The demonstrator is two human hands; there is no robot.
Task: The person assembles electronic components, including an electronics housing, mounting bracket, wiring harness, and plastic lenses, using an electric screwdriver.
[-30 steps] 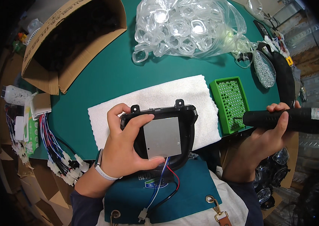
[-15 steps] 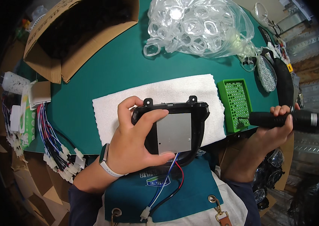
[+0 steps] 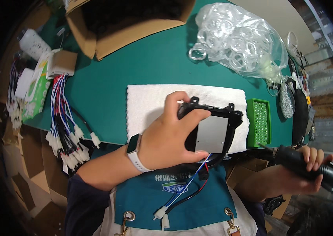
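L hand [image 3: 170, 135] grips the blk frame [image 3: 213, 135] at abt 4 o'clock on the cloth [image 3: 146, 106], fingers at its 11, thumb at its 7. R hand [image 3: 312, 158] wraps the driver [image 3: 290, 156] at the frame's 4 o'clock. Its tip just slid from over the tray's [image 3: 250, 124] holes to its 6 o'clock edge, so picking there's prob. done, tho can't tell if it's carrying anything.
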